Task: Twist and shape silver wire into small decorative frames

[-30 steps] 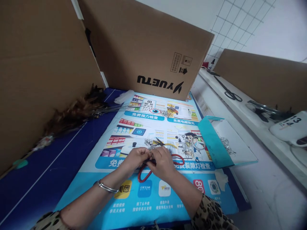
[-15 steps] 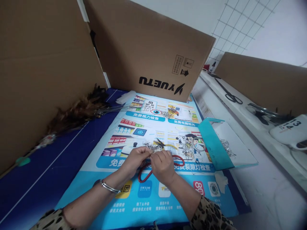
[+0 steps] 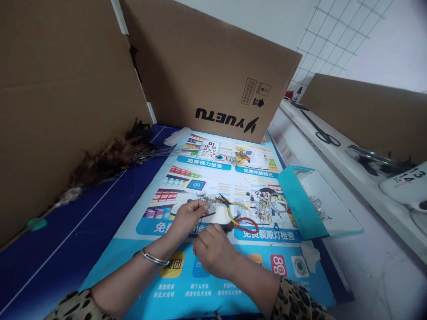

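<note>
My left hand [image 3: 187, 218], with a metal bangle on the wrist, pinches a thin wire piece at the edge of a tangle of small wire bits [image 3: 209, 200] on the printed poster [image 3: 187, 284]. My right hand [image 3: 213, 251] is closed in a loose fist nearer to me, its fingers over the handles of red-handled scissors [image 3: 246, 224]; whether it grips them is unclear. Yellow-handled pliers [image 3: 232, 206] lie just beyond, beside the scissors.
A clear tape roll [image 3: 278, 202] and more wire bits [image 3: 262, 206] lie right of the pliers. A teal-edged open box [image 3: 300, 209] holds wire pieces. Feathers on wires [image 3: 110, 158] lie left. Cardboard walls [image 3: 213, 66] stand behind; black scissors [image 3: 320, 131] rest on the right shelf.
My right hand has drawn back toward me, away from my left hand. The pliers and the scissors' handle loop show more now.
</note>
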`<act>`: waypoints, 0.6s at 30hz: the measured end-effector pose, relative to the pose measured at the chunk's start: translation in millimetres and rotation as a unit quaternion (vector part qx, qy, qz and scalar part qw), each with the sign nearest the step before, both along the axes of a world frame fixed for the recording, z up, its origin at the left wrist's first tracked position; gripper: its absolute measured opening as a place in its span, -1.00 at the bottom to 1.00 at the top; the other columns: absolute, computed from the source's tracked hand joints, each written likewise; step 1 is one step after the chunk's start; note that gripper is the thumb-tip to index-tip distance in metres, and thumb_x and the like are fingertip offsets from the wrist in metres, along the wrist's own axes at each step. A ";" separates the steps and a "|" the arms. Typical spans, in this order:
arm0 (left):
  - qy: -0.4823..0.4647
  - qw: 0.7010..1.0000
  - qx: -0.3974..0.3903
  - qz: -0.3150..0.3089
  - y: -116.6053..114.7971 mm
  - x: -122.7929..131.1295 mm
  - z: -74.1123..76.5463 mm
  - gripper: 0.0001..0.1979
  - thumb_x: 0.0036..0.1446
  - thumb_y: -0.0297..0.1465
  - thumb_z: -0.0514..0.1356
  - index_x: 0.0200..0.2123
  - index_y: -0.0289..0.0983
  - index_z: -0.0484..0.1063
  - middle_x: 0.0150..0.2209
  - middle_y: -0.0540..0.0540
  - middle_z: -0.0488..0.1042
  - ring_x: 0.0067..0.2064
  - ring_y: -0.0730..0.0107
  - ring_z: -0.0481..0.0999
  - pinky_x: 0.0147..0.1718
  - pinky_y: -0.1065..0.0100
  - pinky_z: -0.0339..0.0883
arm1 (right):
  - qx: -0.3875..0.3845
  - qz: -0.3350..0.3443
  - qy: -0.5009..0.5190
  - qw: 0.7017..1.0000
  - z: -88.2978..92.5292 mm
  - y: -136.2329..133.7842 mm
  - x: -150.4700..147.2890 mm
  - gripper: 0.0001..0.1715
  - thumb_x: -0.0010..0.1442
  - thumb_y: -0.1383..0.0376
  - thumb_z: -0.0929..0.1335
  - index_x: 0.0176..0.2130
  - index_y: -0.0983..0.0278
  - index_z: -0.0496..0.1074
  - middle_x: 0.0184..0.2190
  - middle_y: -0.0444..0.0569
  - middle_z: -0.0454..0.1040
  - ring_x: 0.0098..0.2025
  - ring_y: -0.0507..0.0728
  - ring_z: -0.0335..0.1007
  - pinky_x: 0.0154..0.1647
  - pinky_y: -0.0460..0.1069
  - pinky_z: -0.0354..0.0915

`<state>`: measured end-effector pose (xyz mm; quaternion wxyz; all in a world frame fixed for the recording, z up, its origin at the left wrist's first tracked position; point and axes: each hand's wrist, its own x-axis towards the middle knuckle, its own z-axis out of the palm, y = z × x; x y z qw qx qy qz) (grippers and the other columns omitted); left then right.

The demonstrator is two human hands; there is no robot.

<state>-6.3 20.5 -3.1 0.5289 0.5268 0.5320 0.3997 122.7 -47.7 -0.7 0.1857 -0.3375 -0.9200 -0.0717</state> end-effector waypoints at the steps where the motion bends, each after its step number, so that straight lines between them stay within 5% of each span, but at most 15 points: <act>1: 0.024 1.000 0.017 -0.003 1.9 -0.7 -1.6 -0.76 -0.02 -0.22 0.12 -0.51 -0.29 0.39 -0.66 0.06 0.30 -0.57 0.45 0.27 -0.57 0.45 0.12 | 0.003 0.019 -0.006 1.000 1.3 -4.2 -2.6 -0.83 0.16 0.44 0.20 -0.44 0.32 0.30 -0.51 -0.04 0.26 -0.40 0.10 0.10 -0.39 0.03 0.02; 6: 0.129 0.987 0.087 -0.044 10.3 -5.9 -8.4 -0.80 -0.01 -0.29 0.09 -0.51 -0.28 0.40 -0.57 0.04 0.37 -0.46 0.40 0.33 -0.45 0.44 0.18 | -0.008 0.049 0.024 0.998 5.6 -7.0 -0.4 -0.83 0.17 0.44 0.18 -0.40 0.32 0.31 -0.49 -0.03 0.28 -0.39 0.09 0.13 -0.38 0.03 0.04; 12: 0.157 0.973 0.113 -0.122 8.6 -10.0 -3.4 -0.86 0.00 -0.40 0.06 -0.49 -0.27 0.41 -0.52 0.04 0.41 -0.44 0.41 0.35 -0.42 0.44 0.16 | -0.049 -0.064 0.123 0.989 3.8 22.7 24.6 -0.81 0.22 0.41 0.16 -0.35 0.33 0.32 -0.38 0.03 0.36 -0.28 0.12 0.19 -0.23 0.08 0.14; 18: 0.193 0.954 0.139 -0.180 -3.7 -6.3 0.1 -0.85 0.02 -0.46 0.02 -0.50 -0.27 0.36 -0.53 0.04 0.38 -0.45 0.42 0.34 -0.45 0.44 0.13 | -0.059 -0.096 0.148 0.983 -1.3 34.3 30.5 -0.80 0.23 0.40 0.16 -0.31 0.31 0.34 -0.35 0.03 0.39 -0.22 0.13 0.25 -0.15 0.09 0.18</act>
